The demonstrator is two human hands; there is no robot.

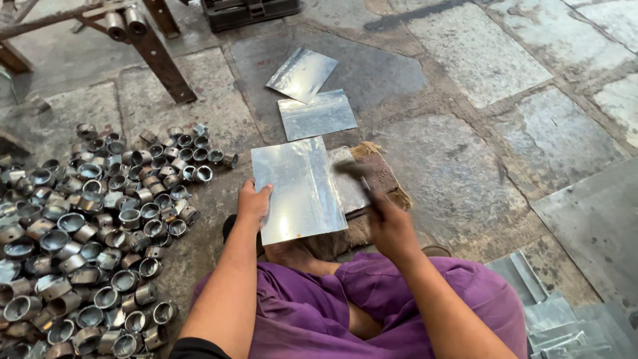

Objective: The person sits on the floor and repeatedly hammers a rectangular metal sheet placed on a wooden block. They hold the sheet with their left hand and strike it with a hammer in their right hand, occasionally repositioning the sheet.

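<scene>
While the left hand [254,203] grips the metal sheet [299,189] at its nine o'clock edge, its long axis runs six to twelve, flat over a block [379,179]. Right hand [392,229] clasps a blurred hammer [359,174] pointing eleven o'clock.

The hammer [355,174] in the right hand [392,229] is a blur. The sheet [299,189] hides the left hand's [254,203] fingers and part of the block [372,183]. The ring pile [80,233] runs off the left edge.
</scene>
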